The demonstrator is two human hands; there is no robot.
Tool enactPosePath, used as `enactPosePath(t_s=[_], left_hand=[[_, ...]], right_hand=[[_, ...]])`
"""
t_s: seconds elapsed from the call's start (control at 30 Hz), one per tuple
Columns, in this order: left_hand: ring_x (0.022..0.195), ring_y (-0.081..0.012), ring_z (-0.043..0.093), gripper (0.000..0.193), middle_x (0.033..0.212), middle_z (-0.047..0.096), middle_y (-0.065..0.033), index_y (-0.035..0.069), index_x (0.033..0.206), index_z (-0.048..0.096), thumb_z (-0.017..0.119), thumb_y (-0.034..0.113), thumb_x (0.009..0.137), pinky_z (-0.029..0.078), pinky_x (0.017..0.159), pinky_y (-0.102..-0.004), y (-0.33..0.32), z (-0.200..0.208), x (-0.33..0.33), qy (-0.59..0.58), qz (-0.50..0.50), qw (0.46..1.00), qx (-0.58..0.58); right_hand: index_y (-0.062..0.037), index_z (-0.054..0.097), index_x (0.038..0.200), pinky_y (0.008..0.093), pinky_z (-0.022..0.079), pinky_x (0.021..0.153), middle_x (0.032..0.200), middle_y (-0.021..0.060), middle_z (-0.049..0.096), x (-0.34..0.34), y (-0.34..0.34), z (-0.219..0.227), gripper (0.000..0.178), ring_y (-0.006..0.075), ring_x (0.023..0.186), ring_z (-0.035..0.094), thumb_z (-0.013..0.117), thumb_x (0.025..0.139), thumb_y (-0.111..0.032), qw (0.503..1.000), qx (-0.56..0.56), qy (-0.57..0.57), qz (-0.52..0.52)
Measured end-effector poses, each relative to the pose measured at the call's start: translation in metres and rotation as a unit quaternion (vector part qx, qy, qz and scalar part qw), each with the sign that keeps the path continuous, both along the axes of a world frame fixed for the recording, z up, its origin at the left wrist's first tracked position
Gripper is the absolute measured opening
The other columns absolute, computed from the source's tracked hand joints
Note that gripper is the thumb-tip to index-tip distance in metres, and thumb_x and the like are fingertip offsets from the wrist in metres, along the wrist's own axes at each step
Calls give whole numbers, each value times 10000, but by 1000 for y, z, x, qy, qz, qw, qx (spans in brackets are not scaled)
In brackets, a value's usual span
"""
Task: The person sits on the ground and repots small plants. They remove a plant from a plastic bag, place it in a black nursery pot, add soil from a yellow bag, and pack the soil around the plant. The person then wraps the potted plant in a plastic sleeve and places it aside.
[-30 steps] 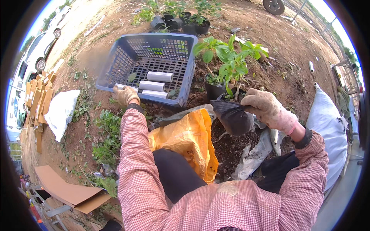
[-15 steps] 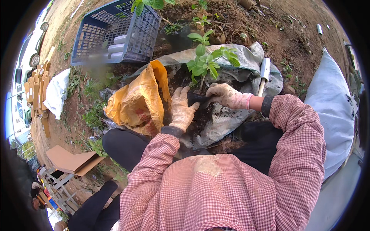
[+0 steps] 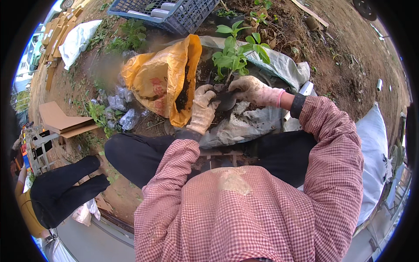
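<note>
A leafy green seedling (image 3: pixel 231 56) stands upright in a black nursery pot (image 3: pixel 225 101) low in front of me. My left hand (image 3: pixel 203 110), in a soil-stained pale glove, has its fingers closed on the pot's left side. From the right, my gloved right hand (image 3: pixel 255 91) pinches the pot's rim close to the stem; its fingertips are partly hidden. Under both hands is a dirty grey-white sack (image 3: pixel 251 124) spread out with dark soil on it. An orange woven sack (image 3: pixel 146 78) gapes beside my left hand, soil showing inside.
Beyond the orange sack is a blue plastic crate (image 3: pixel 187 19) with grey-white cylinders. A white-bladed tool (image 3: pixel 307 88) lies right of my right hand. A full white sack (image 3: pixel 371 150) is at far right. Crumpled clear plastic (image 3: pixel 120 105) and cardboard (image 3: pixel 65 115) lie left; another person's legs (image 3: pixel 65 187) show lower left.
The view has shifted, so the crate sits higher and more of the other person shows at lower left. Both hands stay at the pot, and its dark side now appears broader between them.
</note>
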State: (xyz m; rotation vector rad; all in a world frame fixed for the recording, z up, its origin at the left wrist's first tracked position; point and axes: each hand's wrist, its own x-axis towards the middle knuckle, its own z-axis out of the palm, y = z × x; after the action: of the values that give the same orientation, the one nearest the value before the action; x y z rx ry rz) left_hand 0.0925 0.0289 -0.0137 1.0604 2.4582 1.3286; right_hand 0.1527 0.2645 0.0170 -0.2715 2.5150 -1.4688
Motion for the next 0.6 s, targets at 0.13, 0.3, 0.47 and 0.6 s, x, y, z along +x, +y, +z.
enactPosePath(t_s=[0.13,0.3,0.47,0.6], left_hand=[[1011,-336,615,256,1033,639,-150,6,951,592,722,-44,736,508,869,-390,-17,9,9,71,52,995,43],[1287,-380,468,887,1414,445,-233,38,1474,300,823,144,765,365,1091,-423,-31,-26,45,-154,208,961,-100],[1357,-344,414,1221,1484,374,-261,31,1552,133,896,339,650,332,1118,-338,-45,-46,42,-366,178,908,-94],[1253,-318,486,1058,1367,477,-199,87,1467,272,898,119,615,362,1094,-358,-44,-54,47,-316,154,936,-34]], right_hand=[[-20,668,1078,339,508,848,1004,105,665,12,-18,-9,240,223,939,646,704,846,-71,988,-126,-64,-54],[25,648,1094,318,519,807,921,88,702,29,-43,-52,249,140,853,631,681,892,-116,972,-41,-168,-156],[1,654,1128,312,508,800,932,77,693,41,-65,-86,304,144,865,615,667,920,-221,951,-76,-138,-267],[-25,665,1165,323,496,791,1021,67,668,62,-67,-95,430,162,898,598,620,964,-402,796,-343,-285,-410]])
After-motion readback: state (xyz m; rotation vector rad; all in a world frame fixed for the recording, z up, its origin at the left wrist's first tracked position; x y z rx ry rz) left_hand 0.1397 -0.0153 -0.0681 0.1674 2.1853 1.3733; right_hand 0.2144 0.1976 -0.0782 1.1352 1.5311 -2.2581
